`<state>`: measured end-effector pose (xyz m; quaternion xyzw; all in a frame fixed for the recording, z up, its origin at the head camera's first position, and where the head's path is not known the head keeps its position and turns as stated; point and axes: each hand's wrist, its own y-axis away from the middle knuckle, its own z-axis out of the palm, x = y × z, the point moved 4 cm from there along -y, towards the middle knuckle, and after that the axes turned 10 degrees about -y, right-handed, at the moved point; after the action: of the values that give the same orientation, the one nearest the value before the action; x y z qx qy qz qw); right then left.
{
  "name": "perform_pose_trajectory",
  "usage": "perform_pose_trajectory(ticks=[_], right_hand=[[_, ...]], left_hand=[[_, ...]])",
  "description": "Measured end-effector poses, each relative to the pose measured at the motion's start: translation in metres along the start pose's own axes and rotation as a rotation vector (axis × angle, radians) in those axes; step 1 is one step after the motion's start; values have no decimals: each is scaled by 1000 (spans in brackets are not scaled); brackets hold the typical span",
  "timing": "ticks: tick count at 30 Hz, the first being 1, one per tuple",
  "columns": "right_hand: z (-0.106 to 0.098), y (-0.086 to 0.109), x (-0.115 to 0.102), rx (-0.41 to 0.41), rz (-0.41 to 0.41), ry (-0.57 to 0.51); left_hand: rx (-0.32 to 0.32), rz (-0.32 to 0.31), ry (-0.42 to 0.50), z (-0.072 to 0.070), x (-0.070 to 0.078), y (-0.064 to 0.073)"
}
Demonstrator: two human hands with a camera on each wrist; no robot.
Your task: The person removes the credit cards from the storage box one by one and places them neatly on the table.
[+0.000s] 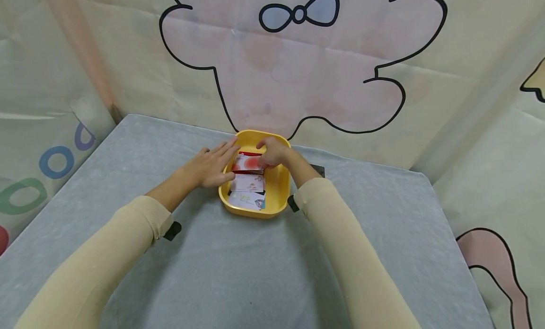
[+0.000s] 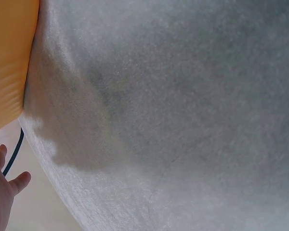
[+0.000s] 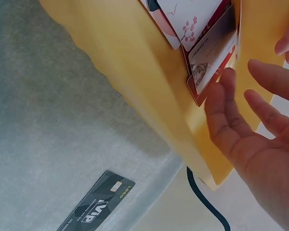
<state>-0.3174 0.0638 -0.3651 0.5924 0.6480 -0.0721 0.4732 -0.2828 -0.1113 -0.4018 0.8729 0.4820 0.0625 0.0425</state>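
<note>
A yellow plastic basin (image 1: 278, 191) holds several cards in an overlapping row. At the far end lies a red-and-white card (image 1: 246, 163), then a pale card with a small flower print (image 1: 247, 182), then a white VIP card (image 1: 243, 200) nearest me. My left hand (image 1: 213, 167) lies along the basin's left rim, its fingers straight and spread. My right hand (image 1: 276, 154) reaches inside over the far end. In the right wrist view, its loosely bent fingers (image 3: 226, 108) are at the end of the card stack, and no card is pinched between them.
A black VIP card (image 3: 96, 207) lies on the grey cloth-covered table (image 1: 238, 277) right of the basin, partly hidden by my right forearm in the head view. A printed curtain (image 1: 340, 83) hangs directly behind the basin.
</note>
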Motion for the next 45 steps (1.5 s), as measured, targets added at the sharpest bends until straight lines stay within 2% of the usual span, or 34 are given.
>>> perform_pose_trajectory(ticks=[6,14,24,36,45], right_hand=[[2,-1,-3,-3,-46,-17],[-3,3,-10,-2,-120,45],[-27,15,-14,29,-244,51],[-80,34,8,131,-191,-42],[-121,54,39,193,-137,-86]], left_hand=[[12,10,-13,-1,0,0],[13,7,-7,-1,0,2],[13,3,-2,-1,1,0],[23,-13,-15,2,0,-1],[23,-10,-14,1,1,-1]])
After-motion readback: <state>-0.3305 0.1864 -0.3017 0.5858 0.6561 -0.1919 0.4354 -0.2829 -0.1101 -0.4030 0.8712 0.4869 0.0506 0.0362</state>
